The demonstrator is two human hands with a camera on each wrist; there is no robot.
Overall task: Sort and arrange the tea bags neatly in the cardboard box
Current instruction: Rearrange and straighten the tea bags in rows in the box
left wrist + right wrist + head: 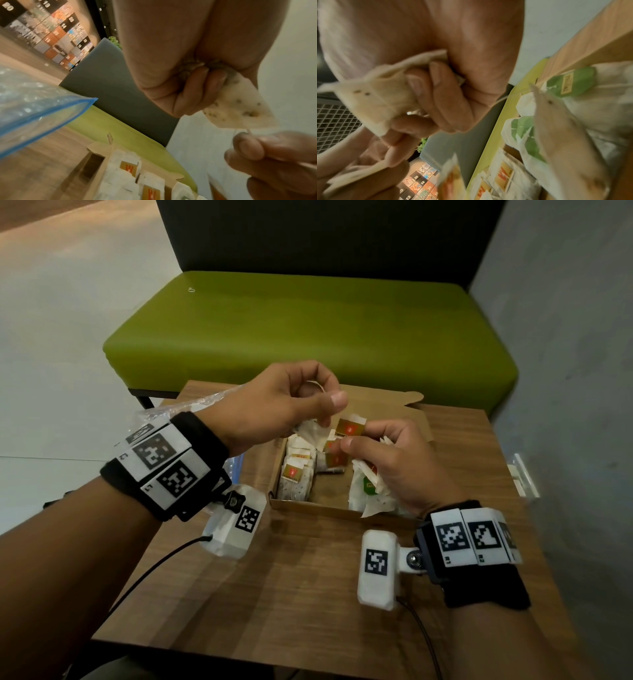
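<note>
over table (pixel 308 594), left hand (pixel 287 402) pinches tea bag (pixel 313 433).

The desk (pixel 308 594) is brown wood-grain laminate, smooth with a dull sheen. The cardboard box (pixel 342 510) is plain matt brown card. The tea bags (pixel 296 481) are thin, matt, porous white paper, flecked with dark specks; their tags (pixel 350 428) look glossy, printed gold and red. A clear, shiny plastic bag (pixel 34 105) has a blue sealing strip. The bench seat (pixel 308 330) is smooth green upholstery.
</note>
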